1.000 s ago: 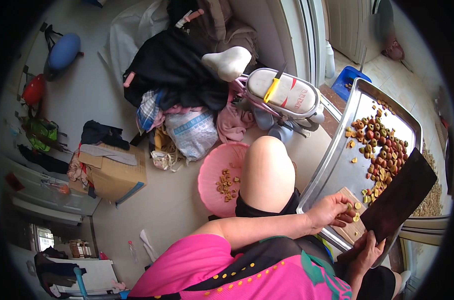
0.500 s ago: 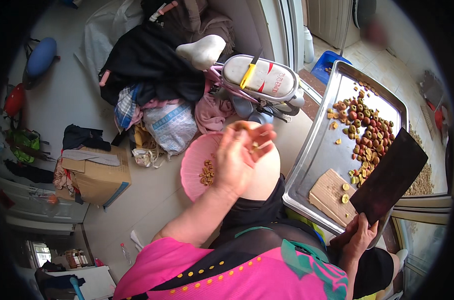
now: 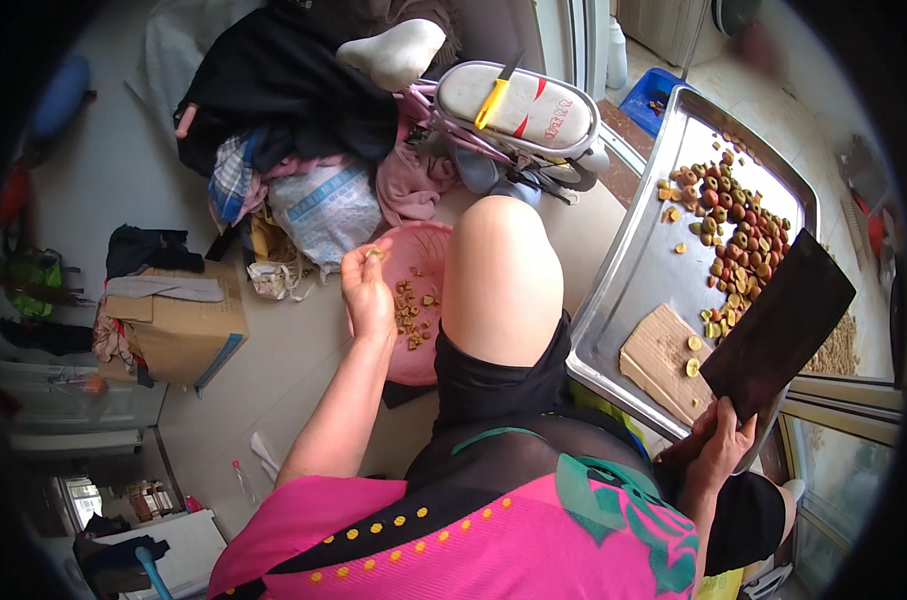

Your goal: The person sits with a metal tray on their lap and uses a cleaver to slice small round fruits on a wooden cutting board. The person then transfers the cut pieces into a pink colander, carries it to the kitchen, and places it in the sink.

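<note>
My left hand [image 3: 370, 295] is raised over the left side of a pink basin [image 3: 442, 238]. Its fingers are closed on a small yellowish-green fruit piece, partly hidden by the fingers. Several cut fruit pieces [image 3: 411, 312] lie in the basin. My right hand [image 3: 722, 440] grips a cleaver with a broad dark blade [image 3: 782, 325], held tilted over the near right of a metal tray [image 3: 624, 270]. Beside the blade, two cut fruit slices [image 3: 693, 368] rest on a piece of cardboard [image 3: 656, 350]. Farther up the tray is a heap of small red and green fruits [image 3: 739, 240], some cut.
A pink bicycle [image 3: 519, 110] stands ahead, a yellow-handled knife [image 3: 494, 100] on its rear seat. Clothes [image 3: 294, 90] and a white sack [image 3: 326, 215] are piled beside it. A cardboard box [image 3: 199, 325] is at left, a blue bin [image 3: 654, 100] beyond the tray.
My left hand has moved left and down, from above my knee to the basin's left side. My right hand keeps the cleaver in nearly the same place. The view has shifted slightly.
</note>
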The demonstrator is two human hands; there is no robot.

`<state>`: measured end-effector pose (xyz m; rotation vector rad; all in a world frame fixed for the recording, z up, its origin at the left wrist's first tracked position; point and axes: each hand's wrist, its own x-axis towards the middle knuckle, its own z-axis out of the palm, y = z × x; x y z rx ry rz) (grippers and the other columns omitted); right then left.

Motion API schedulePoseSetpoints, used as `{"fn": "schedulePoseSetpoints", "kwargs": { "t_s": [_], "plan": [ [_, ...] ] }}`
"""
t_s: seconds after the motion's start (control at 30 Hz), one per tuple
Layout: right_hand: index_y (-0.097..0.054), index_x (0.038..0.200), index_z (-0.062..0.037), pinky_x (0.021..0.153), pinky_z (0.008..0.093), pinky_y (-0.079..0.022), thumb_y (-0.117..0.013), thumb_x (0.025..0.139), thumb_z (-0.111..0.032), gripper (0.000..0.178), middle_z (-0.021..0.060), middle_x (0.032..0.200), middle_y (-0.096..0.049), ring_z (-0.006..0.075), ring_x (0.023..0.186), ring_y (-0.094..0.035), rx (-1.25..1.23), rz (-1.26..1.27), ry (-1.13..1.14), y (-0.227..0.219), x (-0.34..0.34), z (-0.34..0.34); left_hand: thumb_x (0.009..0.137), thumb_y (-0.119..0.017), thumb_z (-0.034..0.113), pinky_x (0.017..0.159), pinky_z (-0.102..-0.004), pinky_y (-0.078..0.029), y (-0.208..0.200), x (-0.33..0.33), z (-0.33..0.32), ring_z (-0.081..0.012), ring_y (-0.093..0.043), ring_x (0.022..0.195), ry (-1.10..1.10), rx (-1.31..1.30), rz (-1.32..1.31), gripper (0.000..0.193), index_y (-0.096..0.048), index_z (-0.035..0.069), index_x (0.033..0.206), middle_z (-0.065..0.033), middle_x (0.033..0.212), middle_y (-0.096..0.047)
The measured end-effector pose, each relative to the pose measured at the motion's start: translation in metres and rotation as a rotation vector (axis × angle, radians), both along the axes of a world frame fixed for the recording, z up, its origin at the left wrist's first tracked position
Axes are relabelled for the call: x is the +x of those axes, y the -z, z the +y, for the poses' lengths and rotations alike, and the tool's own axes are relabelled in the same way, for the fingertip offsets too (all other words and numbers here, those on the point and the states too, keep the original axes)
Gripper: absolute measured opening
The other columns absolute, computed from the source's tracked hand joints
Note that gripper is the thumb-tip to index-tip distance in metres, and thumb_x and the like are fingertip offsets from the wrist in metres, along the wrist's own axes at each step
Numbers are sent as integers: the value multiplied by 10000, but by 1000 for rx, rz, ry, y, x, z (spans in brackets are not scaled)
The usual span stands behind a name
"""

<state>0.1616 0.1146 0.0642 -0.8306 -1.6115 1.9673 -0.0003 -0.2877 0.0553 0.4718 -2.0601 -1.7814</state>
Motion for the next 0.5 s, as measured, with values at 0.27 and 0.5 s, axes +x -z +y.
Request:
{"fn": "schedulePoseSetpoints", "kwargs": {
  "t_s": [0.27,0.5],
  "plan": [
    [-491,803,-55,373,212,-317,-554,861,-54,86,13,552,-475,81,415,-430,-17,-21,2,6,2,4,913,-541,67,720,-241,-505,-67,-7,85,-104,-589,746,344,264,201,130,-571,31,1034,-58,955,-620],
    [-524,797,-57,386,217,-331,-544,873,-62,79,2,533,-493,75,432,-463,-37,58,-129,-15,2,2,899,-558,84,760,-306,-549,-55,20,211,-168,-653,828,803,669,-309,102,-559,50,995,-115,997,-647]
  ]
}}
